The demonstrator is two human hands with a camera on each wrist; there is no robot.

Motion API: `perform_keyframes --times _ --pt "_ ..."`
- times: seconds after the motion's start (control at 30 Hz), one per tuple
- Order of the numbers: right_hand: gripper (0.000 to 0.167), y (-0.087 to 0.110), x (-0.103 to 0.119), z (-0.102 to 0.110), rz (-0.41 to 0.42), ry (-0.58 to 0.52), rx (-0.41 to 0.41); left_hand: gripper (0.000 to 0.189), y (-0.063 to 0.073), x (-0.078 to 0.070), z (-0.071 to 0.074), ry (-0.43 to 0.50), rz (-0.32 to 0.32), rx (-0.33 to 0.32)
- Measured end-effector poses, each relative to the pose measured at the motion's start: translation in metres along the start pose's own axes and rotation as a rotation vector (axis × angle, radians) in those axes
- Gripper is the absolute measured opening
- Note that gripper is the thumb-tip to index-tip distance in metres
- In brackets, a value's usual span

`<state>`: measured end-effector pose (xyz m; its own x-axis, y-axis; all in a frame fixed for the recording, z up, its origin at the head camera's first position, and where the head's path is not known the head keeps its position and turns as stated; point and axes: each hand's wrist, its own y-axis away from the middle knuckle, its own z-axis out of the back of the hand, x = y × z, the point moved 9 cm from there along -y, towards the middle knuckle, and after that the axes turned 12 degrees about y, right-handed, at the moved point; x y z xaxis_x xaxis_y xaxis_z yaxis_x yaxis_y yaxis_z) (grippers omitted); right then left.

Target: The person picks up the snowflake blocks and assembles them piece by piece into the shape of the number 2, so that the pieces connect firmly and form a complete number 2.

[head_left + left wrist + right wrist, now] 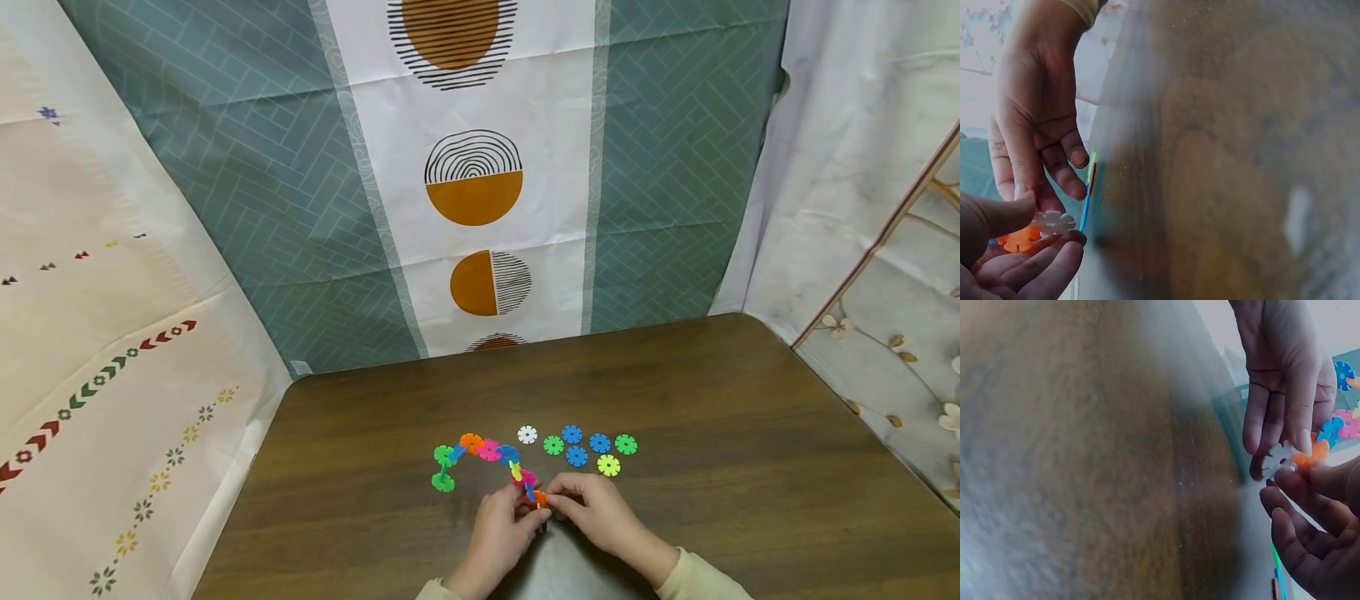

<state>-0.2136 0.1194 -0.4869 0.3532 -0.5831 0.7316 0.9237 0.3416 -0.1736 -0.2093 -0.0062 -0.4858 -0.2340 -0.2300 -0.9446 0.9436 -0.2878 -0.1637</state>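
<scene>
Left hand (497, 529) is pinching the orange disc (1319, 452) at the near end of the flower-disc chain (488, 451), thumb lying over it. Right hand (600, 510) is closing thumb and forefinger on that same end; can't tell whether orange or white is taking the grip. White end disc (1277, 461) is sitting against the orange one, between both sets of fingertips.

Chain is curving away from the hands: blue, pink, yellow, blue, pink, orange, blue, then green discs (443, 468) at the far left end. Loose discs are lying beyond the right hand, near it: one white (527, 435), two green (626, 444), three blue (577, 456), one yellow-green (609, 465).

Cream sleeves (697, 575) are covering the forearms. Brown wooden table (337, 475) is carrying everything; teal-and-white cloth (667, 167) is hanging behind, patterned pale cloth (112, 292) at left.
</scene>
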Motion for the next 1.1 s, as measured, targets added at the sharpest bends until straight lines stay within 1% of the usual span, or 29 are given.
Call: perform_keyframes --times 0.1,0.2,0.3,0.37,0.43,0.5,0.6,0.67,0.7,0.77,0.87,1.0,1.1 --pt "0.012 0.0 0.0 0.0 -0.003 -0.01 -0.005 0.031 0.001 0.001 -0.003 0.037 0.001 0.038" --pt "0.012 0.0 0.0 -0.001 -0.01 -0.037 0.015 0.034 0.001 0.0 -0.004 0.053 -0.005 0.064" --pt "0.011 -0.001 -0.001 0.0 -0.024 -0.051 0.053 0.033 0.0 0.001 -0.003 0.046 0.004 0.069" --pt "0.01 -0.003 -0.003 0.005 -0.034 -0.035 0.061 0.03 0.0 0.003 -0.001 0.023 0.013 0.064" --pt "0.007 -0.005 -0.006 0.015 -0.04 0.045 0.019 0.026 0.0 0.004 0.002 -0.01 0.02 0.053" --pt "0.001 -0.006 -0.011 0.031 -0.06 0.195 -0.059 0.022 -0.001 0.004 0.006 -0.056 0.017 0.036" --pt "0.011 -0.004 -0.02 0.054 -0.116 0.46 -0.178 0.019 -0.001 0.002 0.011 -0.124 -0.005 0.009" --pt "0.017 -0.002 -0.028 0.064 -0.169 0.591 -0.209 0.019 -0.001 0.0 0.014 -0.156 -0.022 -0.005" --pt "0.02 -0.001 -0.032 0.068 -0.187 0.633 -0.213 0.019 -0.001 -0.001 0.016 -0.169 -0.029 -0.011" --pt "0.026 0.0 -0.04 0.07 -0.217 0.687 -0.201 0.019 -0.001 -0.001 0.018 -0.178 -0.035 -0.017" --pt "0.031 -0.001 -0.05 0.068 -0.238 0.718 -0.158 0.019 -0.001 -0.001 0.021 -0.186 -0.041 -0.021" --pt "0.03 -0.002 -0.055 0.065 -0.24 0.708 -0.124 0.019 -0.001 -0.002 0.022 -0.183 -0.051 -0.025" --pt "0.031 -0.002 -0.056 0.065 -0.254 0.672 -0.112 0.018 -0.001 -0.003 0.021 -0.168 -0.057 -0.022"
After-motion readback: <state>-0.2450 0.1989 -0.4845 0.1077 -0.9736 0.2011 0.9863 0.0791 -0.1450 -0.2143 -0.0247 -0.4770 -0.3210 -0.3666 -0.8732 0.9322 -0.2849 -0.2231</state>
